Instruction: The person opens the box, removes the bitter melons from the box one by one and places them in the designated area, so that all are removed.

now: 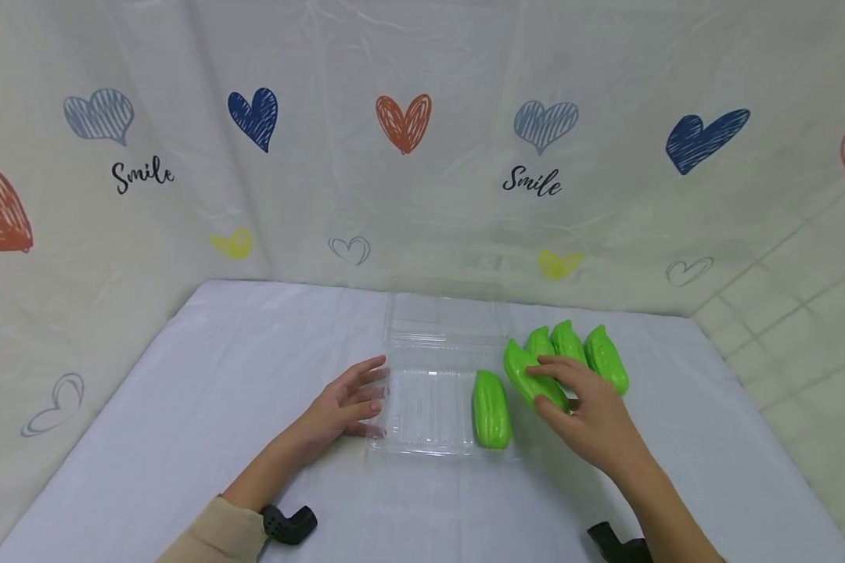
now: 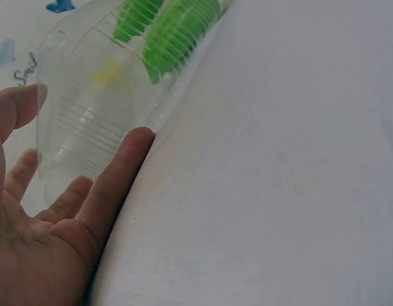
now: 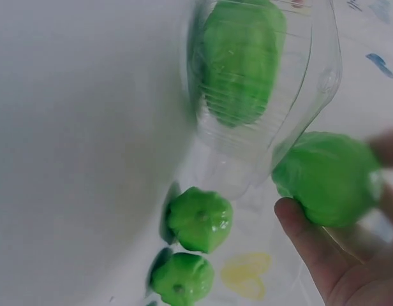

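Note:
My right hand [image 1: 591, 410] holds a long, glossy green ridged vegetable [image 1: 523, 369] between thumb and fingers, beside the right edge of a clear plastic clamshell box [image 1: 429, 407]. In the right wrist view, this held vegetable [image 3: 327, 182] is raised above the table. Another vegetable of the same kind [image 1: 491, 410] lies lengthwise at the right end of the box. At the box's left side is my left hand [image 1: 341, 399], its fingers spread and fingertips right at the wall. The left wrist view shows the thumb and fingers loosely around that edge of the box [image 2: 88, 140].
Behind the tray part, the box's clear lid [image 1: 447, 317] lies folded back. Three more green vegetables [image 1: 607, 360] stand in a row at the back right of the white-covered table [image 1: 289, 336]. A curtain printed with hearts [image 1: 451, 219] hangs behind the table.

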Demonstrator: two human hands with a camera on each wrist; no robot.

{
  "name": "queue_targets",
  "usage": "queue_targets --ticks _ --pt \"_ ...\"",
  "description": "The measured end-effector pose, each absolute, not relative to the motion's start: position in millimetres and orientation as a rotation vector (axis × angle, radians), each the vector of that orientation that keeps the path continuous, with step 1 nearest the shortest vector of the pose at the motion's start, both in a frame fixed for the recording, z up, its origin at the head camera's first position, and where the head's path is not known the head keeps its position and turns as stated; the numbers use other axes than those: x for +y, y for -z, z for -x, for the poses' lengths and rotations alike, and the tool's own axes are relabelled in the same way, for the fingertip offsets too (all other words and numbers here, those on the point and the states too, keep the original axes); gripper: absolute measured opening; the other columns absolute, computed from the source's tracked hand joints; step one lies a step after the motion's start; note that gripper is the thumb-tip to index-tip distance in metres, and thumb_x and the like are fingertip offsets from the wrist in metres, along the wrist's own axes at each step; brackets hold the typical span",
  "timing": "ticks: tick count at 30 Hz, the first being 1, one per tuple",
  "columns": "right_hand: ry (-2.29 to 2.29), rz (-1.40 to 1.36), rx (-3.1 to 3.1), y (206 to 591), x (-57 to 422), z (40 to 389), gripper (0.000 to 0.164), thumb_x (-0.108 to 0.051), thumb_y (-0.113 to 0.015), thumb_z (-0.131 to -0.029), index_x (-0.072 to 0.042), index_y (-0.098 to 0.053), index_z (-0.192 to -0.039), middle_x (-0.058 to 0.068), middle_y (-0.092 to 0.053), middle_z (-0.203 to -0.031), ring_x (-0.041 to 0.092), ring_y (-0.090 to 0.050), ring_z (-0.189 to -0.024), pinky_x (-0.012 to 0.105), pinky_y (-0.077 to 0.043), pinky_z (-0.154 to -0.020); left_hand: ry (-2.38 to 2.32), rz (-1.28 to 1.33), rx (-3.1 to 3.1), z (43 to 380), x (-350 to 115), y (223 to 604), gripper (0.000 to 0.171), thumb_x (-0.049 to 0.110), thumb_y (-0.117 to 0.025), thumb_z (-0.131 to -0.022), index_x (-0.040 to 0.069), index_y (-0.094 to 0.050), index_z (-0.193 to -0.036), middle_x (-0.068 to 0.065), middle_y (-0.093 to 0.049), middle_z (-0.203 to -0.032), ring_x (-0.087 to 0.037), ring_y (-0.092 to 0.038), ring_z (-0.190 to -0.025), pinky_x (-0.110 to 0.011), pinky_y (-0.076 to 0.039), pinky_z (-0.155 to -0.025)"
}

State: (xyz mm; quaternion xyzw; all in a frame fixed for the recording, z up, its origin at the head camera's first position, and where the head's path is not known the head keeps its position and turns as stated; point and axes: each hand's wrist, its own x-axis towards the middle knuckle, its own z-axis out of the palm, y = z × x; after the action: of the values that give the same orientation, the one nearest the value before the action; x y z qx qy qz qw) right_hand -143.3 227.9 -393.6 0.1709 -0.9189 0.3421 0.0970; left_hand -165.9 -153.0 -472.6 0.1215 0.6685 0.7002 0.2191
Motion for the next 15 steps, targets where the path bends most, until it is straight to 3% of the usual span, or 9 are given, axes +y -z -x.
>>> queue_targets --ticks 7,15 --pt "-0.992 -0.489 -2.676 393 237 134 0.033 -0.013 -0.072 -0.089 -0.021 -0.069 -0.121 0.006 -0.061 -0.136 0.032 -0.058 -0.124 0.029 -0.059 -0.071 -1.939 -0.317 1.843 166 -153 472 0.070 0.010 -0.059 -0.099 0.027 -0.026 -0.158 -0.004 -0.027 -0.162 -0.033 -0.033 -0.146 -0.045 -0.057 -0.091" --pt "-0.956 -0.458 -2.660 392 246 125 0.033 -0.013 -0.073 -0.089 -0.022 -0.070 -0.120 0.007 -0.062 -0.135 0.029 -0.059 -0.121 0.026 -0.059 -0.069 -1.954 -0.324 1.822 166 -154 472 0.070 0.008 -0.059 -0.099 0.027 -0.027 -0.158 -0.004 -0.027 -0.162 -0.034 -0.032 -0.147 -0.046 -0.057 -0.091"
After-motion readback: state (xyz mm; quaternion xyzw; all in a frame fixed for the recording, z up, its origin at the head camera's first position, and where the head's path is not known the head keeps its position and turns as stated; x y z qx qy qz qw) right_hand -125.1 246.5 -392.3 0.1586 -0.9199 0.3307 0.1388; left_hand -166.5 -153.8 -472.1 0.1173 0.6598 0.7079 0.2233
